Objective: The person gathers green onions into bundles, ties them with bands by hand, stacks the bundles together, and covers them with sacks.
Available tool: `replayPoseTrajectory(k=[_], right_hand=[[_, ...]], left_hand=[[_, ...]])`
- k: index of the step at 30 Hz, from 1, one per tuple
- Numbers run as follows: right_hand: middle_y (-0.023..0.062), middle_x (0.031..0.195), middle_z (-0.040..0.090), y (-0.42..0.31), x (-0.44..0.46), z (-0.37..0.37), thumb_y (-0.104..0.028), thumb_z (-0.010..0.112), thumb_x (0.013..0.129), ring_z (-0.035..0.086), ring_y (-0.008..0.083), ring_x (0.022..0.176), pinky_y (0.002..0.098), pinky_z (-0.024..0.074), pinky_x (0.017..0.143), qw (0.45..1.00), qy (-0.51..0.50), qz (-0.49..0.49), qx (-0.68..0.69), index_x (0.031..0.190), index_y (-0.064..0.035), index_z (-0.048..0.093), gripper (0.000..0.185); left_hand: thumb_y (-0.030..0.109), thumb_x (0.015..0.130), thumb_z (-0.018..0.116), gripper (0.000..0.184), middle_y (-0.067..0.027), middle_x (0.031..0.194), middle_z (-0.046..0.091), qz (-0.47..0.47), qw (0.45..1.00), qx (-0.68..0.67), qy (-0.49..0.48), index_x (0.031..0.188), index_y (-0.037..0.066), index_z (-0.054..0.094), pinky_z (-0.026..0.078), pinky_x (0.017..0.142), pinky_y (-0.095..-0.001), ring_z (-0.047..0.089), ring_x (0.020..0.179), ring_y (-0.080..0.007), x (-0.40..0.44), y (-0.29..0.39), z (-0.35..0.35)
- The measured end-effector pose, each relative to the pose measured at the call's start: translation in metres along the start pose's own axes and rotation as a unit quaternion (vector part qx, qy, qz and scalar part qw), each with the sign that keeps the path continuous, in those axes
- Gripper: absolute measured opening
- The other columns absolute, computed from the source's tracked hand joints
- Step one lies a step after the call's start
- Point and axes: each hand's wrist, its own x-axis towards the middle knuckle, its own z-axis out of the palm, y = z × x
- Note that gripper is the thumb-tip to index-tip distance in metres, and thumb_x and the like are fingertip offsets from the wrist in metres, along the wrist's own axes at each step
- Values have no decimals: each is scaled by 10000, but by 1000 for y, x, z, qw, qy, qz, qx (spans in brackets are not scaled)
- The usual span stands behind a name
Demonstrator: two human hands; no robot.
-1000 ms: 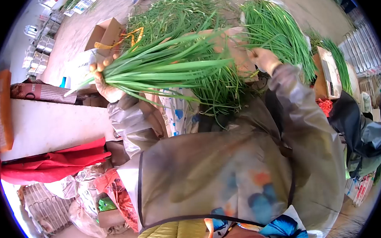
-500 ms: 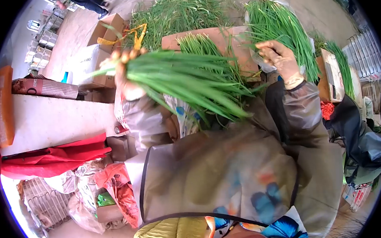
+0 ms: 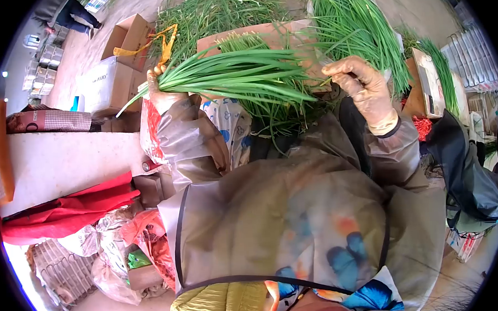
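Note:
My left hand (image 3: 164,95), in a stained glove, is closed around the base of a bunch of long green chives (image 3: 240,72). Their leaves fan out to the right in front of me. My right hand (image 3: 365,92), also gloved, is raised right of the leaf tips with its fingers curled and thumb and forefinger together. Whatever they may pinch is too small to make out. Beneath the held bunch, more chives (image 3: 244,43) lie on a brown cardboard sheet (image 3: 288,31), their cut ends pointing away from me.
Behind the cardboard spreads a heap of loose greens (image 3: 215,15). A large pile of chives (image 3: 354,28) lies at the back right. On the left stand an open carton (image 3: 124,38), a white table (image 3: 71,160) and a red cloth (image 3: 73,207). Someone (image 3: 76,16) stands at the far left.
The bunch in my left hand has risen slightly and its leaves lie more level. My right hand has come nearer to me, its fingers more curled. The view has shifted a little.

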Motion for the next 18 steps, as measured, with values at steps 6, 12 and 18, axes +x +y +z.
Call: replayPoseTrajectory(k=[6, 12, 18], right_hand=[[65, 936, 598, -11, 0, 17, 2, 572, 802, 582, 181, 884, 284, 461, 796, 986, -58, -42, -152, 913, -41, 591, 120], [87, 800, 606, 30, -1, 62, -391, 697, 676, 593, 281, 787, 385, 451, 672, 902, -104, 72, -413, 1017, -93, 516, 488], [26, 630, 523, 45, 21, 82, -348, 696, 745, 504, 120, 533, 253, 406, 490, 980, -93, 174, -32, 1007, -52, 544, 423]], left_hand=[[165, 876, 501, 150, -42, 726, 541, 12, 997, 25, 76, 787, 48, 532, 449, 692, -312, 513, 716, -170, -16, -8, 13], [162, 878, 483, 166, -62, 739, 538, 39, 995, 60, 70, 787, 28, 522, 458, 711, -325, 513, 708, -198, -19, -29, 16], [211, 853, 555, 173, -60, 790, 567, 30, 991, 120, 56, 831, 40, 546, 438, 771, -340, 527, 769, -182, -51, -46, 31]])
